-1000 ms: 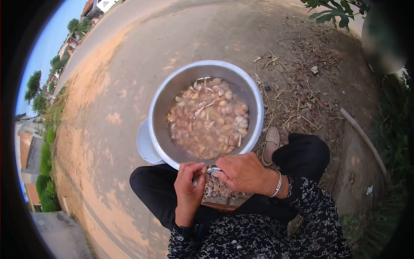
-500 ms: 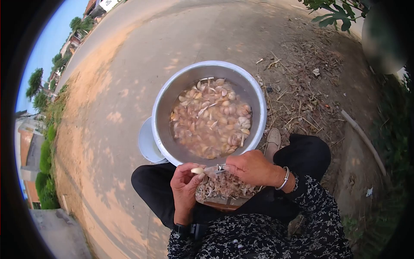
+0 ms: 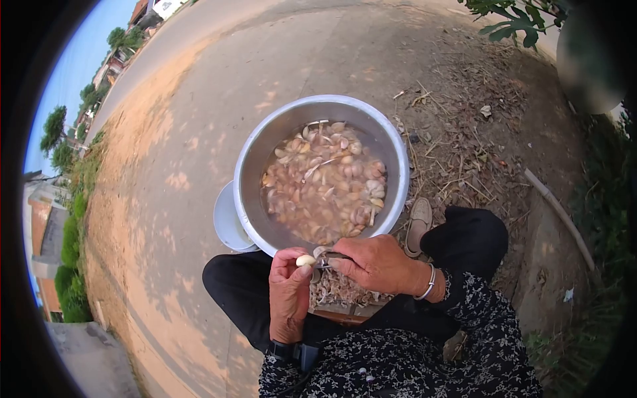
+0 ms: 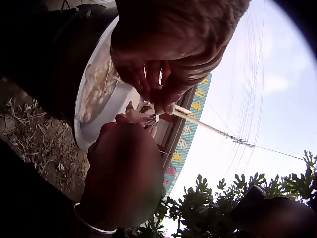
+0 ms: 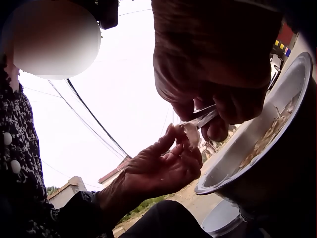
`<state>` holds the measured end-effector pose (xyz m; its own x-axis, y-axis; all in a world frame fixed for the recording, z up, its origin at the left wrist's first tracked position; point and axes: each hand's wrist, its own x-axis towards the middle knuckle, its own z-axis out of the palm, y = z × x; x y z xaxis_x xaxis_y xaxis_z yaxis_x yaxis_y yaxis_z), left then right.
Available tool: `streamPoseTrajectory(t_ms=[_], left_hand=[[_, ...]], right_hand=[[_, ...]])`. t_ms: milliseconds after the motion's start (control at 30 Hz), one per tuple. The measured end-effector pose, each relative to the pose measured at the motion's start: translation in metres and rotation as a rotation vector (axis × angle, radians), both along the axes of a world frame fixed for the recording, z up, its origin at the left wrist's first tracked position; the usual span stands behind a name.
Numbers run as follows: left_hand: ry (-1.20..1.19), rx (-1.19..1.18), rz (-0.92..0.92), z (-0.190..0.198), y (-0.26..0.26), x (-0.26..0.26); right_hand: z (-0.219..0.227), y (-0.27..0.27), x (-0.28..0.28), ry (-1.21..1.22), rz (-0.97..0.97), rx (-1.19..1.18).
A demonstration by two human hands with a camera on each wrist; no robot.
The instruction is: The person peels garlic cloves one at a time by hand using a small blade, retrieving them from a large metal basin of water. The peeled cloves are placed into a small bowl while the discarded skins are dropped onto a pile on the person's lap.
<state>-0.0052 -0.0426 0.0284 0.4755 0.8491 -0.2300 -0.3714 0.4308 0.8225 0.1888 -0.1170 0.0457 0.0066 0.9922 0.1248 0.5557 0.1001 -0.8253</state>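
Note:
My left hand (image 3: pixel 288 295) pinches a pale, peeled garlic clove (image 3: pixel 306 261) between thumb and fingers, just over the near rim of a big metal basin (image 3: pixel 252 179). From the other side, my right hand (image 3: pixel 381 266) grips a small metal blade (image 5: pixel 207 117), its tip close against the clove. A bit of papery skin (image 5: pixel 191 134) shows at the blade in the right wrist view. Many unpeeled garlic cloves (image 3: pixel 325 186) lie in water inside the basin. Below the hands is a heap of garlic skins (image 3: pixel 348 292).
A pale bowl (image 3: pixel 229 219) stands on the ground by the basin's left side. Knees in dark trousers (image 3: pixel 232 285) flank the skins. Dry leaves and stalks (image 3: pixel 464 146) litter the ground at right, with a stick (image 3: pixel 561 215) beyond.
The right hand drew away to the right with the blade, stretching skin off the clove, then came back close. The clove now shows white in the left hand.

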Motion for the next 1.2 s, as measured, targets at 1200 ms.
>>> streamPoseTrajectory(t_ms=[1200], left_hand=[[0.467, 0.101, -0.286, 0.011, -0.018, 0.009]], right_hand=[[-0.03, -0.004, -0.008, 0.037, 0.036, 0.031]])
